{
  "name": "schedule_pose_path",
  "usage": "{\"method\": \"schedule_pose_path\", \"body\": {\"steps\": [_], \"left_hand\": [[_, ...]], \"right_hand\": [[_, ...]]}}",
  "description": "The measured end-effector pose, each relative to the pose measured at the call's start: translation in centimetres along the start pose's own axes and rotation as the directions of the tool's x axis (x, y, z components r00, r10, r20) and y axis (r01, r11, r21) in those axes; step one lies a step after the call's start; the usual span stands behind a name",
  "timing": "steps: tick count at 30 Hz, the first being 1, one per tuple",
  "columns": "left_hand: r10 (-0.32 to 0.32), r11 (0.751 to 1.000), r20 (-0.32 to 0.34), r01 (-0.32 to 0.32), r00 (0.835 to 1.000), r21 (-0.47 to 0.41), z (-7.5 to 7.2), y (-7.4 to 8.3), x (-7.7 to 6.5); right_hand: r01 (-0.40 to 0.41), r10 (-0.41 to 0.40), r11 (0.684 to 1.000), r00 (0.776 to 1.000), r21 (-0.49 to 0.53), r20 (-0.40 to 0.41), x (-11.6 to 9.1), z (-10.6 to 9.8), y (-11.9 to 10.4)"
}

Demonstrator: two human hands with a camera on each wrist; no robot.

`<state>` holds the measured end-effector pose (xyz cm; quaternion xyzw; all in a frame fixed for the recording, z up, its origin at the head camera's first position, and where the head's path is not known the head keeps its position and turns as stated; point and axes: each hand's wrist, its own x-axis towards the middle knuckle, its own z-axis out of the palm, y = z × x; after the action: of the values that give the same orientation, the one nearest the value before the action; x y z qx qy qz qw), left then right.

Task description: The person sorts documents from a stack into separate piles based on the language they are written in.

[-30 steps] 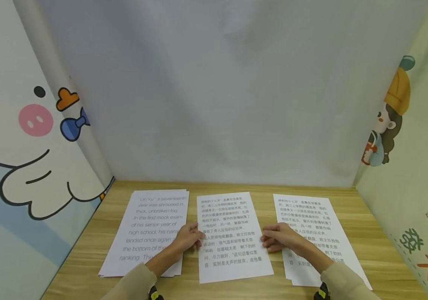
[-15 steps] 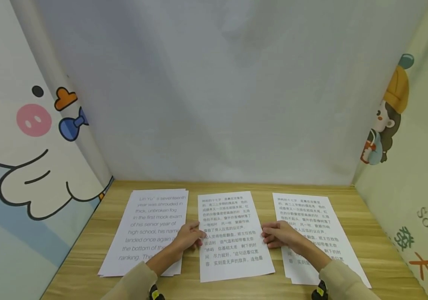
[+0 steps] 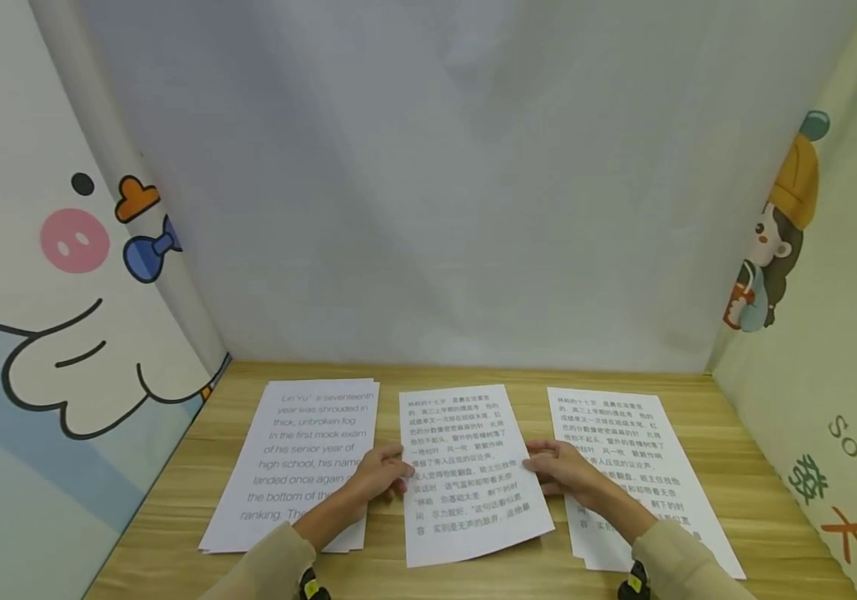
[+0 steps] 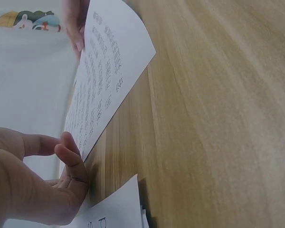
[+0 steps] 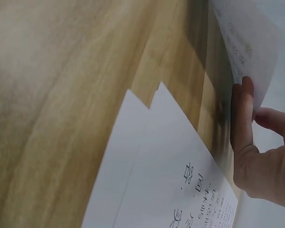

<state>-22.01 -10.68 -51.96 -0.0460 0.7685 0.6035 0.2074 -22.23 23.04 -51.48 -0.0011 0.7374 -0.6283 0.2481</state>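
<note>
A sheet of paper with Chinese print [image 3: 466,479] is in the middle of the head view. My left hand [image 3: 378,477] pinches its left edge, and my right hand [image 3: 565,473] pinches its right edge between thumb and fingers. Its right side is lifted off the tabletop, with a shadow under the lower right corner. In the right wrist view the raised sheet [image 5: 251,42] shows beside my right fingers. The left wrist view has the sheet [image 4: 107,61] bowed between both hands.
On the left lies a paper stack with English print [image 3: 301,454], partly under my left forearm. Another stack with Chinese print [image 3: 608,417] lies on the right, its sheets slightly offset. The wooden table [image 3: 473,575] meets a white backdrop [image 3: 428,208] and printed side panels.
The middle sheet has shifted slightly right, and its lower right corner now lifts and curves up. Both hands keep hold of its edges. The paper stacks have not moved.
</note>
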Motion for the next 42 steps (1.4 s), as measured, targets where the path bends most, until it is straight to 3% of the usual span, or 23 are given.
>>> {"method": "schedule_pose_path", "body": {"steps": [8,14,21,26,33,42], "left_hand": [[0.014,0.998,-0.046,-0.011,0.999,0.068,0.1,0.3,0.1],[0.046,0.991,-0.077,-0.036,0.996,0.129,0.3,0.9,0.1],[0.024,0.999,-0.064,-0.022,0.998,0.036,0.8,1.6,0.4],[0.025,0.999,-0.054,-0.024,0.998,0.03,1.1,2.3,0.6],[0.088,0.994,-0.003,-0.088,0.996,-0.06,1.0,3.0,0.6],[0.132,0.987,-0.043,-0.135,0.99,-0.083,1.2,4.8,0.7]], "right_hand": [[0.04,-0.042,0.999,0.996,0.016,0.078,-0.5,-0.8,-0.3],[0.042,-0.044,0.998,0.997,0.038,0.056,-1.2,-1.3,-1.1],[0.027,-0.026,0.998,1.0,0.055,-0.018,-1.6,-1.9,-2.0],[0.038,-0.035,0.998,0.998,0.048,-0.045,-2.0,-2.2,-2.9],[0.051,-0.049,0.997,0.998,0.055,-0.039,-2.4,-2.5,-3.9],[0.058,-0.056,0.998,0.996,0.028,-0.075,-3.0,-3.2,-4.4]]}}
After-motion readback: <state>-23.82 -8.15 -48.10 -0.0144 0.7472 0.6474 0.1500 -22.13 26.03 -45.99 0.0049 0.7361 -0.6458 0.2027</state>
